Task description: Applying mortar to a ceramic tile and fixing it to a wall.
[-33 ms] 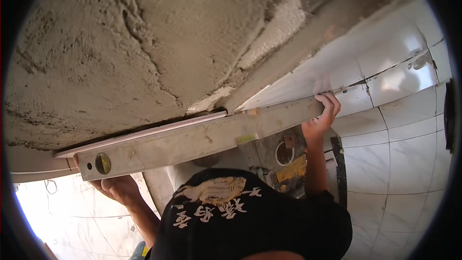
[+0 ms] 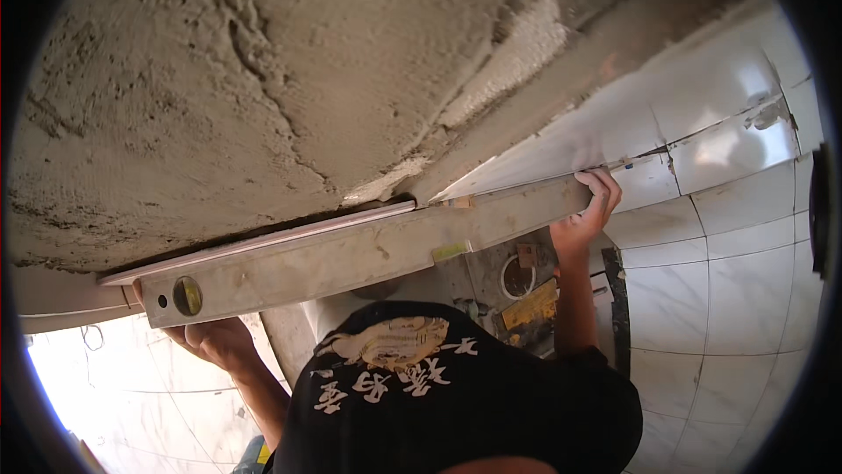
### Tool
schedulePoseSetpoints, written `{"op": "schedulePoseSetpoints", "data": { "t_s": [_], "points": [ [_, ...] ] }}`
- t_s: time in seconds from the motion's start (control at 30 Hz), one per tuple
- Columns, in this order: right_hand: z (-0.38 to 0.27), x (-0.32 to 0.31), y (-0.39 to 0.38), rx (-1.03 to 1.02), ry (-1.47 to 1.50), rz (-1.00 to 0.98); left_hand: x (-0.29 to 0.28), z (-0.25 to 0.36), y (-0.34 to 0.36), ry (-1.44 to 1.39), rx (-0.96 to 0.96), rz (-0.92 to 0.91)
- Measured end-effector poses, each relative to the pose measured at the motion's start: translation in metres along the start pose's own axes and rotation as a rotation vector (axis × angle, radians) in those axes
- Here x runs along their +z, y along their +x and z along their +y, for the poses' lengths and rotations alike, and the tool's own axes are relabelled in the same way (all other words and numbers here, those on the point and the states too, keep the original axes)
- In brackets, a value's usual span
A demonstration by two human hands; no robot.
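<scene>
A long grey metal spirit level [image 2: 307, 259] lies along the top edge of a tile [image 2: 263, 241] set against the wall. Its round vial is near the left end, and a yellow-green one sits at mid-length. My left hand [image 2: 219, 340] grips the left end from below, its fingers partly hidden behind the level. At the other end, my right hand [image 2: 589, 206] is closed around the level with fingers bent over its upper edge. Rough grey mortar [image 2: 342, 53] covers the wall just beyond the tile.
White marbled tiles [image 2: 662, 299] line the wall to my right. Beneath the level, between my arms, are a white ring-shaped rim [image 2: 517, 277] and a yellow object [image 2: 531, 306] among dark clutter. Bright light falls on pale tiles [image 2: 167, 395] at lower left.
</scene>
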State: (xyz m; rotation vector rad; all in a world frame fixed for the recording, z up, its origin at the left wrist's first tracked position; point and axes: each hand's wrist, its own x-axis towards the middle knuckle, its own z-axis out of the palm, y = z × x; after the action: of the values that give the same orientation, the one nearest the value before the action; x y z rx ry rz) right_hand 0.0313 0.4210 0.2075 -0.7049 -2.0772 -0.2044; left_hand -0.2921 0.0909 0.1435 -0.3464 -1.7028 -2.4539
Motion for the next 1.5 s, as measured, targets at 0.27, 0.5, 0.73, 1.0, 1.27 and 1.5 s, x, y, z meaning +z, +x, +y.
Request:
{"op": "schedulePoseSetpoints", "data": {
  "t_s": [0.27,0.5,0.73,1.0,1.27,1.5],
  "points": [
    [-0.006,0.008,0.004,0.014,-0.007,0.004,-0.022,0.006,0.003,0.016,0.065,-0.052],
    [-0.021,-0.011,-0.010,0.005,0.040,0.010,-0.032,0.018,-0.021,-0.158,0.097,0.000],
    [0.004,-0.054,-0.055,-0.047,-0.144,0.024,-0.040,0.021,-0.050,-0.173,0.112,-0.118],
    [-0.013,-0.039,-0.197,-0.181,0.041,-0.024,-0.065,0.018,-0.128,-0.721,-0.193,-0.304],
    [-0.009,0.018,-0.432,0.301,0.286,-0.826,0.017,0.014,-0.225,-0.253,-0.131,-0.522],
    [0.159,0.018,-0.618,1.146,-0.091,-0.749,0.080,-0.115,-0.231,-0.199,-0.315,-0.823]
  ]
}}
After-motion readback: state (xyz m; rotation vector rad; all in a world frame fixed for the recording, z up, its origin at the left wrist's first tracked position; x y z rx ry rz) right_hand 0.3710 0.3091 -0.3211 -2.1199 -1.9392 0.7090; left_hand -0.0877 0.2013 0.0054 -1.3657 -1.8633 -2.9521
